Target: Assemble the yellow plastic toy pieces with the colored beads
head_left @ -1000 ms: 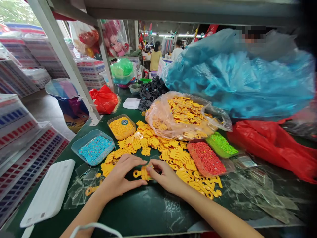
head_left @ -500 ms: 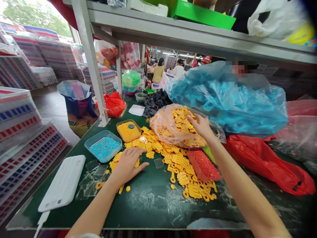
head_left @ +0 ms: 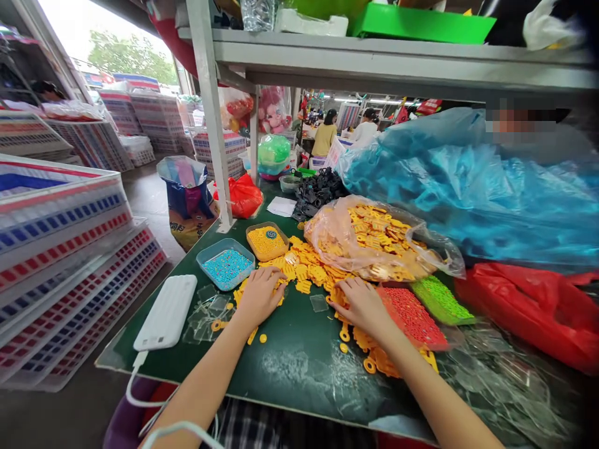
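Loosely bent, a worker's left hand (head_left: pixel 262 292) and right hand (head_left: pixel 364 304) lie over yellow pieces (head_left: pixel 309 269) strewn across a green table (head_left: pixel 294 365) beside a clear bag (head_left: pixel 331 236), any grip impossible to tell.

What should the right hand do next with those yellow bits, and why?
Maybe the right hand should gently pinch one yellow bit from the pile. Its fingers are already down among the bits, so it hardly needs to reach. I can't tell if it already has one. The left hand is down at the pile too.
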Demonstrator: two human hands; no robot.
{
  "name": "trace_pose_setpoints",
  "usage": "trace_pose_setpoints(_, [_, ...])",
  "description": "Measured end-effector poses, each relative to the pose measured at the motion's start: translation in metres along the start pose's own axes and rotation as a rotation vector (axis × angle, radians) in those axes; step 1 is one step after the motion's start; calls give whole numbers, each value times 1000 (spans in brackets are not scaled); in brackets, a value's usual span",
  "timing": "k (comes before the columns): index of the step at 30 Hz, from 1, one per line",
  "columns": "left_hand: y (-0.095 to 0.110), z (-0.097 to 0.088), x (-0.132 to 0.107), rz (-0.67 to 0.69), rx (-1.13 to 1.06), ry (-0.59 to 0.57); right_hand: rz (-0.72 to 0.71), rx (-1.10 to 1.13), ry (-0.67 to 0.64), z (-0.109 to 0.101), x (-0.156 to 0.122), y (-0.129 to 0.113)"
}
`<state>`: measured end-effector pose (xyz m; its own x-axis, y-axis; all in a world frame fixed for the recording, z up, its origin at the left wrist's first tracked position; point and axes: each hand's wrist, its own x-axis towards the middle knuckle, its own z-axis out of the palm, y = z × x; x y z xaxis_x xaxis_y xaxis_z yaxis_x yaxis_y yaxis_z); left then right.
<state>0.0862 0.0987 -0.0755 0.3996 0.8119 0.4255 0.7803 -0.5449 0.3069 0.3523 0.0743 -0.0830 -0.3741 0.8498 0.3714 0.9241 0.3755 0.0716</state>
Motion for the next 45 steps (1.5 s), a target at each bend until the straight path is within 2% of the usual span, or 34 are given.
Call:
trace_pose_setpoints(3, [-3, -3, 0, -98, 4, 97, 5, 35, 39, 3, -1, 9])
trace_pose_setpoints(5, [0, -5, 2, -85, -18, 97, 6, 65, 75, 2, -4, 12])
trace_pose_setpoints(7, [11, -4, 6, -11, -30, 11, 19, 85, 123, 0, -6, 15])
trace_pose_setpoints(11, [43, 5, 25, 170, 54, -243, 103, 93, 271, -6, -5, 26])
trace_pose_setpoints(14, [66, 17, 46, 248, 112, -367, 176, 85, 382, -11, -2, 33])
trace_pose_setpoints(17, [80, 28, 63, 309, 89, -470, 178, 78, 510, -15, 0, 30])
trace_pose_setpoints(19, [85, 34, 70, 324, 86, -521, 150, 81, 566, -17, 0, 23])
trace_pose_setpoints(23, [86, 37, 77, 315, 88, -544, 44, 136, 601, -25, 1, 7])
trace_pose_setpoints(27, [73, 24, 77, 243, 77, -528, -186, 259, 633, -34, -1, -7])
trace_pose_setpoints(30, [53, 2, 71, 150, 39, -493, -383, 307, 558, -34, -4, -19])
trace_pose_setpoints(33, [33, -19, 58, 44, -107, -413, -505, 296, 348, -26, -7, -31])
trace_pose_setpoints(35, [23, -27, 47, 8, -215, -333, -520, 310, 179, -19, -9, -36])
trace_pose_setpoints(38, [13, -29, 31, -8, -325, -257, -476, 400, -39, -13, -12, -40])
trace_pose_setpoints(41, [9, -24, 22, 2, -357, -316, -389, 493, -125, -15, -14, -39])
trace_pose_setpoints(45, [12, -24, 18, 62, -413, -464, -328, 511, -96, -15, -14, -36])
